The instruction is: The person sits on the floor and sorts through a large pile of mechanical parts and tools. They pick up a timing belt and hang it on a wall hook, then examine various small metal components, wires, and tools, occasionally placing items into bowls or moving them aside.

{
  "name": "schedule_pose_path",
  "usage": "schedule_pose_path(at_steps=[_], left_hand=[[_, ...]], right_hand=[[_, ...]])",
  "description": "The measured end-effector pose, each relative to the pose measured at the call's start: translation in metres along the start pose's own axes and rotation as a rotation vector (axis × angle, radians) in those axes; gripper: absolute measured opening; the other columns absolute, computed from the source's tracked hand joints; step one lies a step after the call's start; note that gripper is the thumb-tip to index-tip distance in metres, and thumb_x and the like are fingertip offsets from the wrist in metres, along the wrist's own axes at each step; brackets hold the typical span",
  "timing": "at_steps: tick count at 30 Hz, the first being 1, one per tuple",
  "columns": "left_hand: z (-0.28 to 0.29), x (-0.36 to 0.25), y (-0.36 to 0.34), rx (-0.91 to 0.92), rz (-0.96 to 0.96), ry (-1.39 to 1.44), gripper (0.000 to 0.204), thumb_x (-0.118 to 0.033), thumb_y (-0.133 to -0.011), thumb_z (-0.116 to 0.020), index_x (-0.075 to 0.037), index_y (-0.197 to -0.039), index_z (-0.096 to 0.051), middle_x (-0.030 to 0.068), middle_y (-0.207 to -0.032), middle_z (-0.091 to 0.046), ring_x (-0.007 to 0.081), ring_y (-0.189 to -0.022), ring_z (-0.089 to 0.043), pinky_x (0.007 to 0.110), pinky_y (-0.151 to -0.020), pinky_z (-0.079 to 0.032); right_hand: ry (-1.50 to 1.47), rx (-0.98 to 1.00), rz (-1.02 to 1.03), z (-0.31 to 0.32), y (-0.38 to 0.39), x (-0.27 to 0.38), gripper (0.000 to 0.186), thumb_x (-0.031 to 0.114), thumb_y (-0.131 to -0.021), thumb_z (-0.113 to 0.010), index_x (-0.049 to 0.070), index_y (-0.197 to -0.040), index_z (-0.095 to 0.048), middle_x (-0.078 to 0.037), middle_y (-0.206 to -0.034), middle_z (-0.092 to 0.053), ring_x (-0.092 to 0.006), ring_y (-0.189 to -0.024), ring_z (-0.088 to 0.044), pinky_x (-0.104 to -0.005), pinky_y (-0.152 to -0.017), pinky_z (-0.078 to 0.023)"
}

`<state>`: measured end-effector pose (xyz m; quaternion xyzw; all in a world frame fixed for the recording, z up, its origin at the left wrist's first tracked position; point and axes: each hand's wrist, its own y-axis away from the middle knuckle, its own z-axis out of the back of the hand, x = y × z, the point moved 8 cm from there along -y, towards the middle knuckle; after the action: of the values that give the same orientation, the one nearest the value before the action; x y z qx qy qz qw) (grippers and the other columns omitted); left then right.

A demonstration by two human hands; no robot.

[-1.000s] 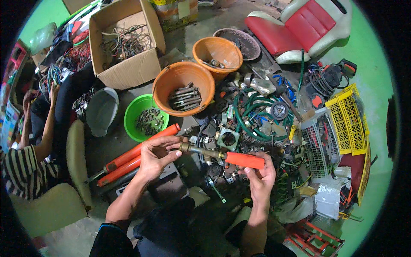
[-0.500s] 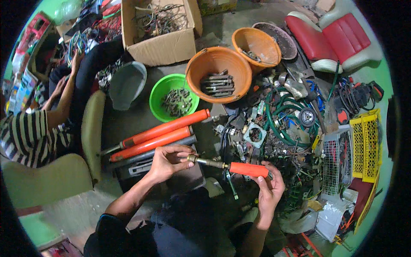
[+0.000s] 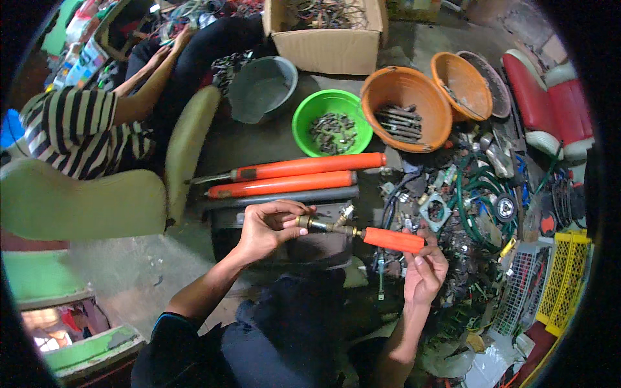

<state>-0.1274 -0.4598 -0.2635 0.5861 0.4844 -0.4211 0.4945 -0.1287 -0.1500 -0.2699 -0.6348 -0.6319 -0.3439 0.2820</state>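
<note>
My left hand [image 3: 268,227] pinches the brass-coloured end of a metal rod with fittings [image 3: 326,226]. The rod runs to the right into an orange cylindrical sleeve [image 3: 391,240]. My right hand [image 3: 425,275] grips the sleeve's far right end between thumb and fingers. The whole piece is held in the air, tilted slightly down to the right. Beyond my hands lie two orange tubes [image 3: 310,165], one with a thin metal rod at its left end. A dark grey tube [image 3: 291,196] lies nearer, next to a dark tray [image 3: 310,249].
A green bowl [image 3: 301,123] of small metal parts and an orange bowl [image 3: 370,97] of metal pieces stand ahead. A cardboard box [image 3: 323,52] is behind them. Hoses and scrap [image 3: 466,187] heap on the right, near yellow crates [image 3: 569,278]. A co-worker in a striped shirt [image 3: 77,126] sits left.
The view has turned left, so the surroundings shift to the right. Both hands keep hold of the rod and orange sleeve, with hardly any change in grip.
</note>
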Motion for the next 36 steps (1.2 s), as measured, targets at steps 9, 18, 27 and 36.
schedule_pose_path(at_steps=[9, 18, 27, 36], left_hand=[[0.100, 0.047, 0.079, -0.284, 0.269, -0.371, 0.030, -0.006, -0.079, -0.077, 0.000, -0.107, -0.067, 0.0061, -0.093, -0.071, 0.0110, -0.083, -0.067, 0.025, -0.075, -0.054], [0.130, 0.097, 0.124, -0.434, 0.325, -0.308, 0.026, -0.005, -0.079, -0.075, 0.000, -0.104, -0.067, 0.0106, -0.099, -0.069, 0.0169, -0.091, -0.068, 0.028, -0.078, -0.055], [0.160, 0.127, 0.133, -0.505, 0.543, -0.438, 0.032, -0.015, -0.078, -0.078, 0.002, -0.104, -0.068, 0.0119, -0.094, -0.071, 0.0175, -0.089, -0.068, 0.030, -0.078, -0.054], [0.132, 0.126, 0.118, -0.324, 0.578, -0.272, 0.031, -0.013, -0.082, -0.075, 0.007, -0.104, -0.066, 0.0140, -0.087, -0.071, 0.0179, -0.080, -0.069, 0.030, -0.074, -0.055]], right_hand=[[0.503, 0.069, -0.324, -0.016, 0.016, -0.114, 0.032, 0.000, -0.085, -0.067, -0.006, -0.115, -0.059, -0.015, -0.117, -0.065, -0.0184, -0.104, -0.063, -0.0284, -0.085, -0.053], [0.721, 0.302, -0.451, -0.020, 0.028, -0.176, 0.033, -0.013, -0.078, -0.066, -0.004, -0.110, -0.062, -0.016, -0.122, -0.060, -0.0215, -0.112, -0.059, -0.0323, -0.094, -0.049], [0.862, 0.368, -0.462, -0.034, 0.021, -0.203, 0.035, -0.010, -0.073, -0.070, -0.001, -0.107, -0.064, -0.011, -0.116, -0.060, -0.0215, -0.107, -0.061, -0.0349, -0.090, -0.053], [0.822, 0.250, -0.459, -0.003, 0.026, -0.160, 0.032, 0.000, -0.081, -0.072, -0.006, -0.111, -0.062, -0.011, -0.100, -0.067, -0.0148, -0.091, -0.064, -0.0283, -0.081, -0.054]])
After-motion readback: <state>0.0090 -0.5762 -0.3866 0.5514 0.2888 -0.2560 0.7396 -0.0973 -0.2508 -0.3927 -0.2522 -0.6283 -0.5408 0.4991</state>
